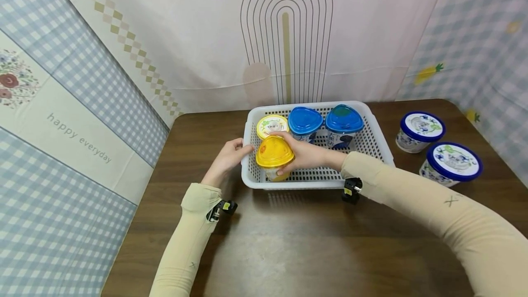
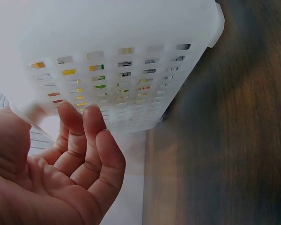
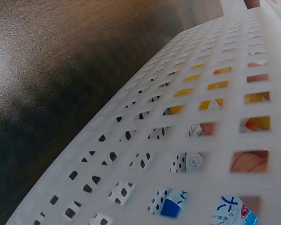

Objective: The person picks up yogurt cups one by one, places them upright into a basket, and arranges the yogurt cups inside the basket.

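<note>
My right hand (image 1: 308,154) grips a yellow-lidded yogurt cup (image 1: 274,151) from its right side, low inside the front left corner of a white plastic basket (image 1: 307,185). At the basket's left edge is my left hand (image 1: 228,158), its thumb over the rim and its curled fingers (image 2: 96,126) against the outer wall. Behind the gripped cup stands a round tub with a yellow-edged lid (image 1: 273,123). To its right sit two blue-lidded cups (image 1: 305,119). Through the slots in the right wrist view, bits of the yellow cup show; most of the right hand is hidden there.
Two round tubs with dark blue rims (image 1: 422,125) stand on the brown table (image 1: 288,237), right of the basket. A patterned cloth (image 1: 206,35) hangs behind the table, with checked cloth at both sides.
</note>
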Demonstrator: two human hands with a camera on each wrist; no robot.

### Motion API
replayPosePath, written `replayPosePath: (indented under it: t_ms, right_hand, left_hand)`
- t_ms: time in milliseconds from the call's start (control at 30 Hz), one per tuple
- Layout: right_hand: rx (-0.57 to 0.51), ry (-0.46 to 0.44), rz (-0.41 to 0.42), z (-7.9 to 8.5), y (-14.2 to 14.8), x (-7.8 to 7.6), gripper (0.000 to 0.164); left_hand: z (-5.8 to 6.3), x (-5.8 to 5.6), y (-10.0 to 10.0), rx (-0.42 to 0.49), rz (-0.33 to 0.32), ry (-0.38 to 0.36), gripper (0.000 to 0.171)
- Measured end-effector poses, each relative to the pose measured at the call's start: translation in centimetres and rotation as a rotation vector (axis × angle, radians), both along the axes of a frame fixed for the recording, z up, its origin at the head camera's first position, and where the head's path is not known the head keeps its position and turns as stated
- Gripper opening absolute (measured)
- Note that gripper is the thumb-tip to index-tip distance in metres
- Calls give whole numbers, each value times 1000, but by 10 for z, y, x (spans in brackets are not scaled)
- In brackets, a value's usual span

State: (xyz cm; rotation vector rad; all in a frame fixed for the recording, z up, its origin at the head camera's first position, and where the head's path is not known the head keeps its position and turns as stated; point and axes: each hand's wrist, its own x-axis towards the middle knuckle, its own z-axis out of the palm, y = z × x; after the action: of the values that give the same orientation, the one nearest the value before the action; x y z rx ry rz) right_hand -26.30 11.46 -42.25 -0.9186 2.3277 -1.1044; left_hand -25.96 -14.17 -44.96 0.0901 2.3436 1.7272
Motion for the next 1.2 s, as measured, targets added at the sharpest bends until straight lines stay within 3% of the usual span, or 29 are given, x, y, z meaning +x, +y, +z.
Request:
replayPosePath:
  t_ms: [767,1033,1200]
  right_hand:
    - [12,-24,-35,-5,0,3,125]
    - [107,-58,-103,9,12,7,112]
    - [133,10,-150,27,26,10,95]
  left_hand:
    - [0,0,0,-3,4,-10,32]
    - [2,2,0,8,11,-26,32]
    - [1,2,0,6,16,-35,32]
